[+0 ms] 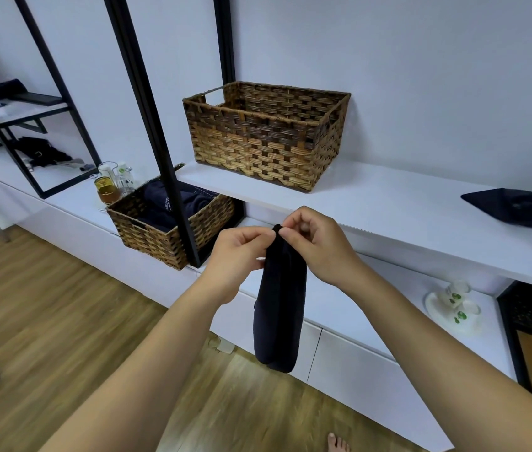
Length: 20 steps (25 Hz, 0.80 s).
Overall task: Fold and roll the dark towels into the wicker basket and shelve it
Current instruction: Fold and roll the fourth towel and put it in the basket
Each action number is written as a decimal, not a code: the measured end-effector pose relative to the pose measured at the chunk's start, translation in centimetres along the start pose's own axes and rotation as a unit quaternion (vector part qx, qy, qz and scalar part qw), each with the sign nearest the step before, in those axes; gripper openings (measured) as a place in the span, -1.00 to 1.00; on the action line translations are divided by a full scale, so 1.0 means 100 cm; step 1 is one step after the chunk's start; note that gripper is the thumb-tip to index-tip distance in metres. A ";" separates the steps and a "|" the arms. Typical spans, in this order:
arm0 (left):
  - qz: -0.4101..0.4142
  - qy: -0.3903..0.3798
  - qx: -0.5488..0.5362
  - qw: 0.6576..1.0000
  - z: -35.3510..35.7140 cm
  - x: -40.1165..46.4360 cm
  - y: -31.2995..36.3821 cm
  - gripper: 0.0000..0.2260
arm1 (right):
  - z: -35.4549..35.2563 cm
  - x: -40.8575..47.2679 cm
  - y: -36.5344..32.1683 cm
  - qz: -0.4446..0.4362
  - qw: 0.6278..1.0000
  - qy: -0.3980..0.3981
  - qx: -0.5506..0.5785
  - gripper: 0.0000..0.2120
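Both hands (277, 246) pinch towel (279, 305) below shelf (388, 207) w/ basket (264, 135).

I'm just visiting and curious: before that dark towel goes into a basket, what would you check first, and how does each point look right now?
1. Grip: the left hand and right hand both pinch the top edge of the dark towel: ok.
2. Towel folded: it hangs as a narrow long strip, not yet rolled: not ok.
3. Room in the upper wicker basket on the white shelf: its inside is mostly hidden: cannot tell.
4. Room in the lower basket: dark towels already lie in it, some space seems left: ok.
5. Remaining work: another dark cloth lies unfolded at the shelf's right end: not ok.
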<state>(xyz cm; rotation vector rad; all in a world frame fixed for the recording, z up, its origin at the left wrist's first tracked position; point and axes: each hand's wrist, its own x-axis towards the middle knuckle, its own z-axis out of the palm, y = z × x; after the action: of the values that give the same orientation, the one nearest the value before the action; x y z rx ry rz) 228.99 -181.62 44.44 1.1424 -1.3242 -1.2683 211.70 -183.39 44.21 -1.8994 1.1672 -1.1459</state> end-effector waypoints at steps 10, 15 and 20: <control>0.075 -0.070 0.082 0.991 -0.016 0.007 0.003 -0.90 | -0.005 0.002 0.006 0.096 0.991 -0.066 0.071 -0.73; 0.095 0.043 0.020 0.994 -0.038 0.020 0.037 -0.84 | -0.007 -0.020 0.027 0.159 0.953 -0.259 0.021 -0.85; 0.110 0.183 0.066 0.975 -0.090 0.037 0.061 -0.83 | -0.011 -0.037 0.067 0.144 0.884 -0.305 -0.322 -0.59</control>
<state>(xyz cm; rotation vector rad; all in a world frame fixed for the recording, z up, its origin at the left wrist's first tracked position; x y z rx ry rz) 237.36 -186.19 50.81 1.2156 -1.2282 -0.7731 207.39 -182.84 37.82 -2.2039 1.4756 0.0640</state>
